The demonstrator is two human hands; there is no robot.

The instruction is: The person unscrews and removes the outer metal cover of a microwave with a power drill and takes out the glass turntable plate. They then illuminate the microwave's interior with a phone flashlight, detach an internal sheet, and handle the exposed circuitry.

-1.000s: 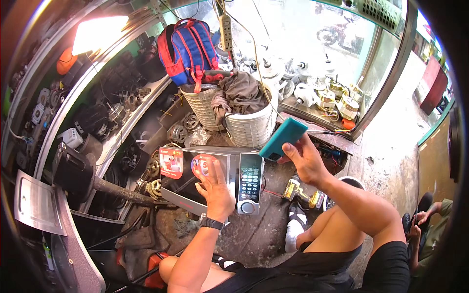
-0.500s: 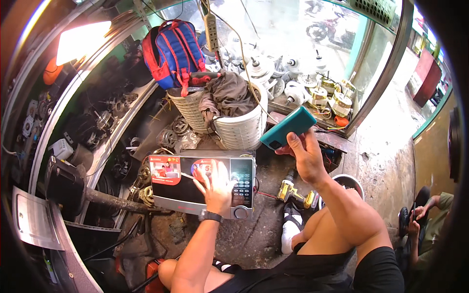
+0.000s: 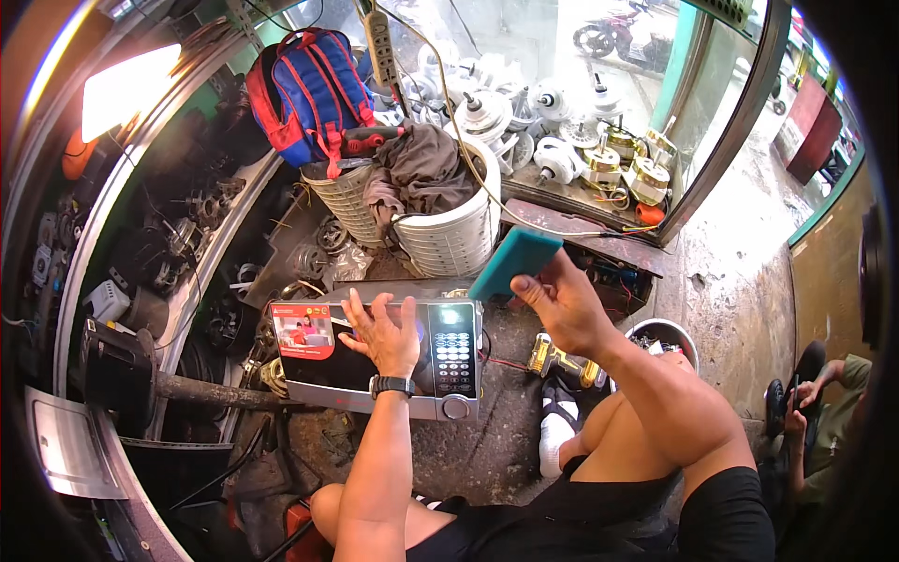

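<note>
A microwave oven [image 3: 309, 377] with a dark glossy front lies below my hands, its keypad and round knob at the right end and a picture sticker at the left. My left hand [image 3: 386, 342], a dark watch on its wrist, rests on that front with fingers spread, holding nothing. A phone in a teal case [image 3: 513, 262] is gripped in my right hand [image 3: 560, 304], raised near the oven's upper right corner. The phone's back is turned up, so its screen is hidden.
Beyond the oven stand white plastic baskets [image 3: 448, 245] with dark cloth and a blue-red backpack [image 3: 314, 94]. A yellow cordless drill [image 3: 552, 361] and a metal bowl [image 3: 688, 339] lie to the right. A hammer [image 3: 220, 393] is at left; another person [image 3: 833, 412] sits far right.
My right hand has brought the phone left and slightly down, nearer the oven's keypad end, and tilted it. My left hand has slid left along the front. The whole view has shifted slightly.
</note>
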